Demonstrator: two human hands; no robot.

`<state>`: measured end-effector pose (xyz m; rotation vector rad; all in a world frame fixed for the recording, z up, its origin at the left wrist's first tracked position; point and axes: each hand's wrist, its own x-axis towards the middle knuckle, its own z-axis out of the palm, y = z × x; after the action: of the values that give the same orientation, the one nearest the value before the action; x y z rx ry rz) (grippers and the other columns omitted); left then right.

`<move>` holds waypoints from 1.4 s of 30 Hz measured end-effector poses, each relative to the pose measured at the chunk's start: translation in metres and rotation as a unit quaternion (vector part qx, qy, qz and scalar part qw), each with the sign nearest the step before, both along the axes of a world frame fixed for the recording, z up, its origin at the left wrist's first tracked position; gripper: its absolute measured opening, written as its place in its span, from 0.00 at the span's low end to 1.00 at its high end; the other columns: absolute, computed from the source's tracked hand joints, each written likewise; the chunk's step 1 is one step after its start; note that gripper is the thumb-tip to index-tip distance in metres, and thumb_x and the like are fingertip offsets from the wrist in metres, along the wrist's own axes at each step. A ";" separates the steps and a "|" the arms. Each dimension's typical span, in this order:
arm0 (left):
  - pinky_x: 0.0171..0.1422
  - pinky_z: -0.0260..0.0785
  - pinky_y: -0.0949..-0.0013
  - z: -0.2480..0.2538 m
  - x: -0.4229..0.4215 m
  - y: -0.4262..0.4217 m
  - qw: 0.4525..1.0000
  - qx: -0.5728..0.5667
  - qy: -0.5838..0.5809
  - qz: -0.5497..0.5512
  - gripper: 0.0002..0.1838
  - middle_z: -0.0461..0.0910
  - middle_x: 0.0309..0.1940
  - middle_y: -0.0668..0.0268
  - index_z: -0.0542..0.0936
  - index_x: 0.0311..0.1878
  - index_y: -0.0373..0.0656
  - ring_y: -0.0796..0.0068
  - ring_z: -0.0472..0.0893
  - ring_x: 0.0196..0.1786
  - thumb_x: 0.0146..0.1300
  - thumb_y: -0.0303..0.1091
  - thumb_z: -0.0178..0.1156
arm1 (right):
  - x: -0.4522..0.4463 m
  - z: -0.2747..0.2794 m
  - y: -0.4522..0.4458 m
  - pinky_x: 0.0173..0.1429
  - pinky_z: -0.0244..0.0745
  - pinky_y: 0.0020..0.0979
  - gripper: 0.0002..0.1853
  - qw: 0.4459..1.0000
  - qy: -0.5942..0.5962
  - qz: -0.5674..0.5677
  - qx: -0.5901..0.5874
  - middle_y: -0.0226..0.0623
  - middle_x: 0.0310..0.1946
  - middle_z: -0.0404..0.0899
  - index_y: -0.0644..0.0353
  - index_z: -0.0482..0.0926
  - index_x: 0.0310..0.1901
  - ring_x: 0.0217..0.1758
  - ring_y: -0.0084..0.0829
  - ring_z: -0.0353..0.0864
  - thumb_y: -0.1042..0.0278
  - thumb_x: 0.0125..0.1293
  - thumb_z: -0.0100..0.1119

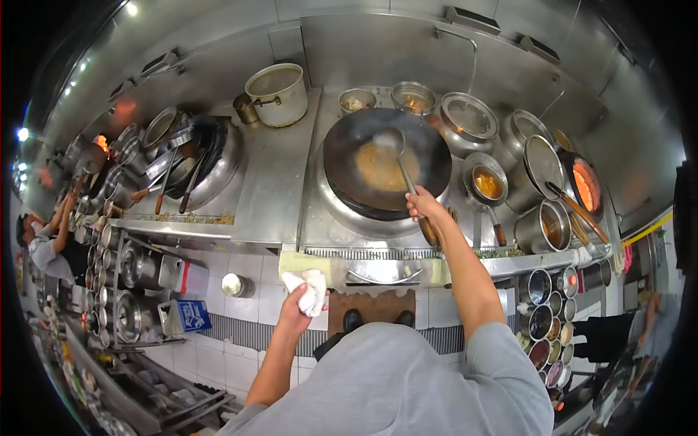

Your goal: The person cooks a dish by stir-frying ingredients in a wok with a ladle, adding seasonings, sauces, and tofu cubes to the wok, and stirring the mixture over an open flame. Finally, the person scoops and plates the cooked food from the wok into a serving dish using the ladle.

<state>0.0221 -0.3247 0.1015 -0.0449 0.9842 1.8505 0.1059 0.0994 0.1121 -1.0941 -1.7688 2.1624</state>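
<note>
In the head view my right hand (424, 205) is wrapped round the handle of a metal ladle (390, 140). The ladle's bowl is inside a large dark wok (347, 136), over a yellowish-brown, steaming liquid (378, 167). My left hand (292, 312) grips a bunched white cloth (313, 292), held low in front of the stove edge and apart from the wok. Right of the wok, a perforated strainer (475, 161) with a wooden-ended handle rests over a bowl of orange-yellow contents.
A big lidded pot (278, 102) stands at the back left. Several lidded pots, one being a steel pot (469, 120), crowd the right side. Another wok station (218, 171) lies left. Stacked bowls (540, 323) stand at lower right. Other people work at the far left and right.
</note>
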 end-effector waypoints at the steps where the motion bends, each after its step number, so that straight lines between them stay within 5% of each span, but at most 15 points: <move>1: 0.37 0.78 0.55 -0.002 -0.002 0.000 1.000 0.003 0.001 0.008 0.25 0.79 0.48 0.54 0.67 0.62 0.36 0.55 0.82 0.47 0.68 0.43 0.52 | 0.004 -0.004 0.002 0.18 0.65 0.27 0.15 0.999 0.023 0.029 -0.035 0.27 0.22 0.67 0.60 0.64 0.55 0.17 0.19 0.64 0.69 0.70 0.51; 6: 0.39 0.80 0.55 -0.021 -0.020 0.014 1.000 0.004 0.009 -0.025 0.24 0.79 0.48 0.54 0.67 0.63 0.38 0.58 0.82 0.46 0.68 0.40 0.52 | 0.074 0.030 -0.007 0.17 0.64 0.28 0.22 0.997 0.006 0.057 -0.053 0.26 0.22 0.68 0.60 0.61 0.63 0.15 0.19 0.65 0.68 0.70 0.52; 9: 0.38 0.78 0.56 -0.024 -0.040 0.056 0.998 -0.029 0.015 -0.052 0.24 0.80 0.46 0.57 0.69 0.60 0.41 0.59 0.82 0.44 0.70 0.48 0.50 | 0.087 0.034 0.005 0.19 0.66 0.30 0.26 0.957 -0.121 0.085 0.249 0.32 0.24 0.73 0.61 0.62 0.65 0.16 0.25 0.70 0.69 0.66 0.55; 12: 0.46 0.77 0.49 -0.023 -0.074 0.116 0.996 -0.044 -0.017 -0.078 0.31 0.79 0.50 0.63 0.70 0.61 0.45 0.64 0.81 0.49 0.70 0.63 0.44 | 0.053 0.043 0.000 0.20 0.68 0.31 0.26 0.926 -0.170 0.043 0.334 0.35 0.25 0.74 0.61 0.62 0.64 0.17 0.27 0.72 0.69 0.65 0.56; 14: 0.49 0.74 0.44 -0.039 -0.102 0.161 0.994 -0.035 -0.005 -0.102 0.34 0.79 0.49 0.64 0.71 0.59 0.49 0.63 0.79 0.49 0.68 0.68 0.40 | 0.024 -0.014 0.011 0.19 0.68 0.32 0.25 0.963 -0.046 -0.004 0.265 0.34 0.25 0.73 0.61 0.61 0.63 0.18 0.26 0.71 0.69 0.66 0.54; 18: 0.42 0.73 0.48 -0.020 -0.125 0.237 0.990 -0.117 -0.004 -0.078 0.29 0.78 0.41 0.64 0.73 0.51 0.53 0.63 0.79 0.42 0.69 0.67 0.41 | 0.019 0.003 -0.033 0.17 0.65 0.26 0.28 0.999 -0.021 0.043 -0.011 0.28 0.25 0.68 0.57 0.58 0.68 0.17 0.18 0.64 0.66 0.69 0.54; 20: 0.37 0.73 0.51 -0.063 -0.141 0.269 0.989 -0.108 -0.039 -0.098 0.17 0.78 0.36 0.65 0.74 0.46 0.52 0.65 0.79 0.37 0.69 0.55 0.49 | 0.048 0.021 -0.048 0.22 0.72 0.38 0.33 0.974 -0.120 0.058 0.183 0.39 0.28 0.76 0.55 0.55 0.71 0.21 0.32 0.75 0.69 0.66 0.55; 22: 0.32 0.74 0.55 -0.115 -0.149 0.288 0.995 -0.075 0.002 -0.061 0.08 0.78 0.31 0.65 0.73 0.41 0.50 0.67 0.80 0.32 0.64 0.40 0.57 | 0.084 -0.002 -0.042 0.37 0.76 0.51 0.38 0.804 -0.194 0.063 0.559 0.54 0.35 0.81 0.53 0.51 0.73 0.33 0.54 0.81 0.71 0.62 0.55; 24: 0.23 0.72 0.62 -0.107 -0.121 0.280 0.998 -0.043 -0.009 -0.034 0.05 0.76 0.24 0.68 0.71 0.39 0.49 0.68 0.80 0.25 0.61 0.32 0.56 | 0.128 0.034 -0.053 0.49 0.71 0.55 0.39 0.833 -0.219 -0.029 0.507 0.61 0.45 0.78 0.51 0.49 0.74 0.44 0.60 0.79 0.71 0.62 0.55; 26: 0.32 0.76 0.65 -0.092 -0.091 0.278 0.998 -0.036 0.039 -0.016 0.08 0.77 0.29 0.67 0.73 0.40 0.47 0.69 0.81 0.31 0.57 0.28 0.58 | 0.179 0.035 -0.049 0.52 0.70 0.54 0.39 0.856 -0.163 -0.152 0.467 0.63 0.47 0.77 0.48 0.48 0.74 0.46 0.62 0.77 0.70 0.64 0.54; 28: 0.29 0.75 0.66 -0.117 -0.080 0.292 0.998 0.011 0.040 0.045 0.06 0.76 0.28 0.68 0.72 0.38 0.46 0.71 0.80 0.29 0.57 0.27 0.57 | 0.223 0.078 -0.059 0.26 0.76 0.41 0.38 0.911 -0.157 -0.261 0.277 0.53 0.40 0.80 0.49 0.48 0.74 0.28 0.40 0.81 0.67 0.66 0.55; 31: 0.26 0.70 0.67 -0.108 -0.068 0.297 1.000 -0.018 0.007 0.012 0.06 0.77 0.28 0.68 0.73 0.39 0.46 0.71 0.79 0.27 0.57 0.28 0.57 | 0.301 0.060 -0.020 0.18 0.70 0.27 0.36 0.900 -0.015 -0.399 0.178 0.32 0.26 0.70 0.51 0.50 0.73 0.21 0.21 0.69 0.64 0.67 0.56; 38: 0.33 0.70 0.64 -0.051 -0.044 0.263 0.998 -0.064 -0.002 -0.005 0.14 0.78 0.33 0.70 0.74 0.44 0.50 0.73 0.78 0.34 0.68 0.49 0.57 | 0.433 0.045 0.093 0.16 0.67 0.28 0.15 0.857 -0.290 -0.374 0.201 0.30 0.20 0.68 0.67 0.66 0.52 0.16 0.23 0.68 0.70 0.68 0.51; 40: 0.35 0.71 0.64 -0.042 -0.034 0.245 0.997 -0.075 0.008 -0.007 0.19 0.78 0.35 0.69 0.75 0.45 0.50 0.73 0.78 0.36 0.69 0.57 0.52 | 0.455 0.031 0.138 0.17 0.66 0.24 0.07 0.911 -0.237 -0.325 0.088 0.29 0.18 0.68 0.64 0.70 0.36 0.16 0.21 0.68 0.69 0.69 0.49; 42: 0.34 0.72 0.63 -0.041 -0.028 0.217 0.995 -0.094 0.013 -0.041 0.18 0.78 0.37 0.67 0.75 0.46 0.48 0.72 0.78 0.36 0.71 0.54 0.51 | 0.484 0.022 0.186 0.20 0.63 0.19 0.13 0.822 0.111 -0.398 -0.392 0.22 0.17 0.65 0.55 0.65 0.27 0.16 0.15 0.64 0.67 0.72 0.47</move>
<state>-0.0059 -0.1075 0.0605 -0.0936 1.1592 1.6837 0.5899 0.2852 0.1337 -1.2973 -0.1321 2.2508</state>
